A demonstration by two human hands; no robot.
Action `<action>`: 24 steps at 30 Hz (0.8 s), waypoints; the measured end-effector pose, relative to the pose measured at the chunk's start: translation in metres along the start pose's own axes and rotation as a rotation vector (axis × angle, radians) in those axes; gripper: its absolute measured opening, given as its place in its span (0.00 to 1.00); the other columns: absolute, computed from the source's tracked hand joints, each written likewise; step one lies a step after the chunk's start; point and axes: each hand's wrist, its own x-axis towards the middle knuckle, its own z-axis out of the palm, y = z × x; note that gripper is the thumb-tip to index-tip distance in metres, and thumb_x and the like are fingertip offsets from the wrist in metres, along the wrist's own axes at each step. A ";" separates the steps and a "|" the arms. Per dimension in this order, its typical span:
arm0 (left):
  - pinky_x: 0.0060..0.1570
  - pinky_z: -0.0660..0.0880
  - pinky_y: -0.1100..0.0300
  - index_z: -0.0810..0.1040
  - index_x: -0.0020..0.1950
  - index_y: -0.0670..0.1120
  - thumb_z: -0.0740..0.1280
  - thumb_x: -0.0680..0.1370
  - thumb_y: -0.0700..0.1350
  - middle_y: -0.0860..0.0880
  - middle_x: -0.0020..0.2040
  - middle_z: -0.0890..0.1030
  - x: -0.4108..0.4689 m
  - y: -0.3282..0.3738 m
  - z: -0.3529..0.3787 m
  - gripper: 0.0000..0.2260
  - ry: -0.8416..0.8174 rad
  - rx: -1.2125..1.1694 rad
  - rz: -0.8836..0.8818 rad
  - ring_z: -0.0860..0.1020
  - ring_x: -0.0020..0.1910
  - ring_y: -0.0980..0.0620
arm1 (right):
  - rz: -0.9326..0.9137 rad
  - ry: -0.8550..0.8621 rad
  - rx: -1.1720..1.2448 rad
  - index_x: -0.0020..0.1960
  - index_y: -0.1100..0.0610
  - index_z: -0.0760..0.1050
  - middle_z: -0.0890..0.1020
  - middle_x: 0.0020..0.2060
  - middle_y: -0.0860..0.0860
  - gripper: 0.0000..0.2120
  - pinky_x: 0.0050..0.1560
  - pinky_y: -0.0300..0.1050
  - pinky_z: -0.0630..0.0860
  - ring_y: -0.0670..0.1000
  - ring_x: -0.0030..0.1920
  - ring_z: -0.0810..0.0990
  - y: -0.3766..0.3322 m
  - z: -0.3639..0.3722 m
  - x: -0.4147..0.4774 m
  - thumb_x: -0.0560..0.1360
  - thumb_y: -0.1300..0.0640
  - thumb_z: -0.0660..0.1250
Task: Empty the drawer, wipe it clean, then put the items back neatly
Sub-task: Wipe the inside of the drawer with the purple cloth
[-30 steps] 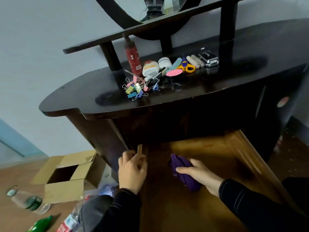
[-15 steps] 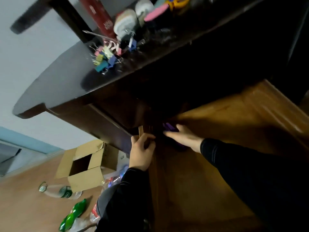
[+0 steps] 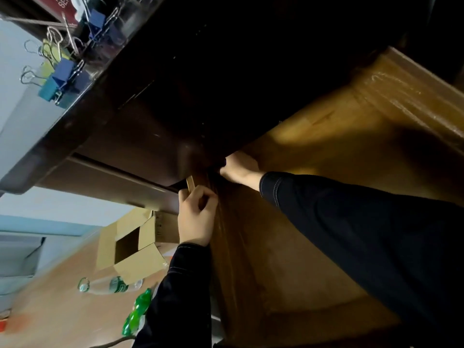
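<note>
Two hands work at frame centre, where the pulled-out drawer [image 3: 263,272] meets the dark carcass. The drawer fills the centre and right of the frame and shows bare wood wherever it is visible. On its left side wall the left hand [image 3: 194,219] has a grip, fingers [image 3: 200,197] curled over the top edge, judged to steady the drawer against the push of wiping. Reaching into the shadowed rear corner under the worktop [image 3: 62,126], the right hand [image 3: 241,167] has its fingers hidden, so their state and any cloth cannot be told. At upper left, binder clips [image 3: 60,71] sit on the worktop, evidently set out to clear the drawer. Judgement: wiping stage, with the return of items not yet begun. At lower left, a cardboard box [image 3: 130,249] rests on the floor.
</note>
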 end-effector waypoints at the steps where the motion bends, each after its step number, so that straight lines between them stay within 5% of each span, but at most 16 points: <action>1: 0.39 0.63 0.72 0.80 0.44 0.47 0.68 0.77 0.42 0.46 0.49 0.71 0.000 0.000 0.000 0.03 0.004 0.001 0.002 0.71 0.42 0.68 | -0.015 -0.002 -0.038 0.59 0.54 0.78 0.82 0.55 0.53 0.12 0.45 0.45 0.69 0.59 0.57 0.80 0.000 0.001 -0.003 0.77 0.54 0.66; 4: 0.39 0.64 0.72 0.80 0.45 0.46 0.68 0.77 0.41 0.46 0.49 0.71 -0.001 0.001 0.001 0.03 0.018 -0.006 0.009 0.71 0.42 0.68 | -0.074 -0.029 -0.096 0.59 0.54 0.78 0.83 0.54 0.53 0.12 0.48 0.49 0.76 0.58 0.54 0.81 0.005 0.002 -0.015 0.77 0.54 0.67; 7: 0.39 0.63 0.72 0.80 0.44 0.46 0.68 0.77 0.40 0.46 0.49 0.71 0.000 0.002 0.001 0.03 0.031 -0.013 0.014 0.71 0.42 0.68 | -0.070 -0.079 -0.132 0.55 0.54 0.77 0.81 0.49 0.51 0.09 0.45 0.47 0.71 0.57 0.51 0.81 0.006 -0.005 -0.015 0.76 0.54 0.67; 9: 0.38 0.63 0.74 0.81 0.43 0.46 0.69 0.76 0.39 0.45 0.48 0.71 -0.001 0.002 0.002 0.03 0.038 -0.013 0.016 0.70 0.42 0.68 | -0.044 -0.068 -0.127 0.48 0.54 0.75 0.77 0.44 0.50 0.05 0.45 0.46 0.69 0.56 0.47 0.78 -0.003 -0.011 -0.010 0.77 0.53 0.66; 12: 0.37 0.62 0.79 0.81 0.43 0.45 0.69 0.76 0.38 0.44 0.48 0.72 0.000 0.001 0.002 0.03 0.055 -0.016 0.027 0.70 0.42 0.69 | -0.034 0.014 -0.060 0.34 0.53 0.70 0.74 0.35 0.50 0.14 0.44 0.46 0.69 0.56 0.41 0.74 -0.014 -0.003 -0.005 0.77 0.54 0.65; 16: 0.38 0.63 0.77 0.81 0.44 0.45 0.69 0.75 0.39 0.45 0.49 0.72 0.001 0.000 0.002 0.03 0.055 -0.034 0.008 0.71 0.42 0.68 | -0.145 0.035 -0.170 0.53 0.54 0.79 0.83 0.50 0.54 0.06 0.46 0.48 0.73 0.60 0.51 0.82 -0.005 0.002 -0.014 0.77 0.56 0.66; 18: 0.39 0.64 0.74 0.81 0.43 0.45 0.69 0.75 0.39 0.44 0.49 0.72 0.000 0.000 0.002 0.03 0.049 -0.038 0.001 0.71 0.42 0.67 | -0.128 0.008 -0.209 0.47 0.53 0.76 0.83 0.48 0.54 0.01 0.44 0.48 0.73 0.59 0.49 0.82 -0.003 -0.003 -0.011 0.77 0.58 0.66; 21: 0.37 0.62 0.78 0.81 0.42 0.44 0.69 0.75 0.38 0.42 0.49 0.72 0.000 0.000 0.002 0.03 0.049 -0.016 0.026 0.70 0.42 0.69 | -0.011 0.038 -0.071 0.32 0.53 0.65 0.76 0.34 0.50 0.16 0.37 0.42 0.66 0.53 0.35 0.73 -0.014 -0.007 -0.003 0.76 0.55 0.65; 24: 0.36 0.61 0.80 0.80 0.42 0.44 0.70 0.75 0.39 0.41 0.48 0.72 0.001 0.000 0.003 0.03 0.052 0.004 0.045 0.69 0.42 0.70 | -0.061 0.065 -0.024 0.32 0.51 0.68 0.72 0.30 0.47 0.16 0.33 0.41 0.64 0.52 0.32 0.72 -0.017 0.000 -0.004 0.77 0.55 0.66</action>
